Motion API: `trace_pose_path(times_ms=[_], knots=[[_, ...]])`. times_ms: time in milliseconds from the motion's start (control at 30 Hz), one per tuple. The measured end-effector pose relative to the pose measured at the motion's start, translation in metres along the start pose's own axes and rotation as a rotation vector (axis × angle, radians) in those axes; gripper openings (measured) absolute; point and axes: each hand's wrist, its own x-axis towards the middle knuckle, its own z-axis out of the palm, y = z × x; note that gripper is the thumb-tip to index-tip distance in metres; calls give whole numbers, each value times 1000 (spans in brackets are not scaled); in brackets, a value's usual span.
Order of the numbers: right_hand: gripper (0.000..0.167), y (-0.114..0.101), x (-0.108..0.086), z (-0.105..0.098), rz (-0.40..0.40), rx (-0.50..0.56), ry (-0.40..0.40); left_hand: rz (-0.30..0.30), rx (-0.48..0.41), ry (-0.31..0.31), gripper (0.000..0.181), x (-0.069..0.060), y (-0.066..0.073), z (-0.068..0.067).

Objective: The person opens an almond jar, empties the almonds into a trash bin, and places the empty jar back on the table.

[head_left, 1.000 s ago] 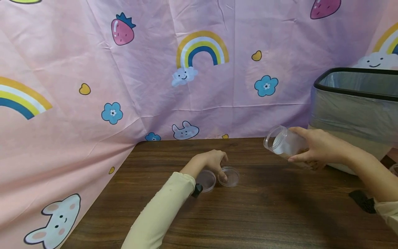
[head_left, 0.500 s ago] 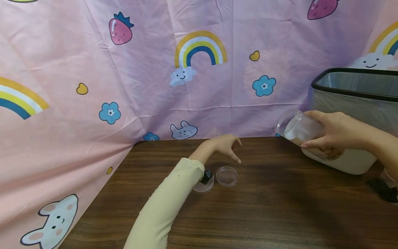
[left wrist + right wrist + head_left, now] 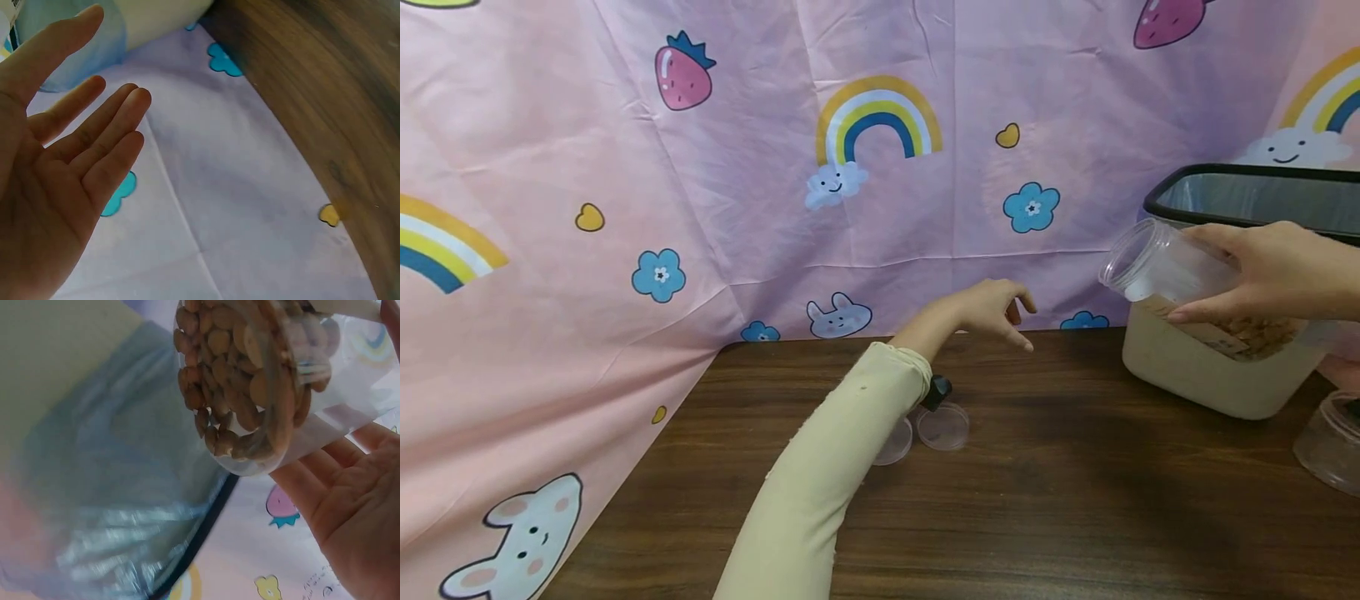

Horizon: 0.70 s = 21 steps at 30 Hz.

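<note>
So your right hand (image 3: pixel 1273 271) grips a tilted clear jar (image 3: pixel 1191 268) of probably nuts (image 3: pixel 231 375) (kinda blurry) near the bin (image 3: pixel 1195 375); your left hand (image 3: pixel 996 308) hovers free, relaxed.

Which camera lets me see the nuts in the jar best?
The right wrist camera: it sees the nuts close up, many at once, through the clear bottom of the jar. The head camera shows them too, but small, through the side. The left wrist camera shows none.
</note>
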Motion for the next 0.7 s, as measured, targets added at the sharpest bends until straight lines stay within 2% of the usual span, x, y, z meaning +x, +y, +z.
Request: trace_pose_path(times_ms=[267,367,500,600,700], knots=[[100,11,-5,-21,69,-122,54,44,-48,16,52,14,20,-17],[105,18,-6,-28,114,-154,36,67,-70,15,51,19,27,-24],[109,28,-7,-35,132,-109,23,92,-100,26,49,24,36,-32],[109,34,-10,-38,140,-45,64,90,-94,38,47,28,43,-38],[112,37,-13,-40,192,-39,106,89,-77,45,47,32,48,-44]])
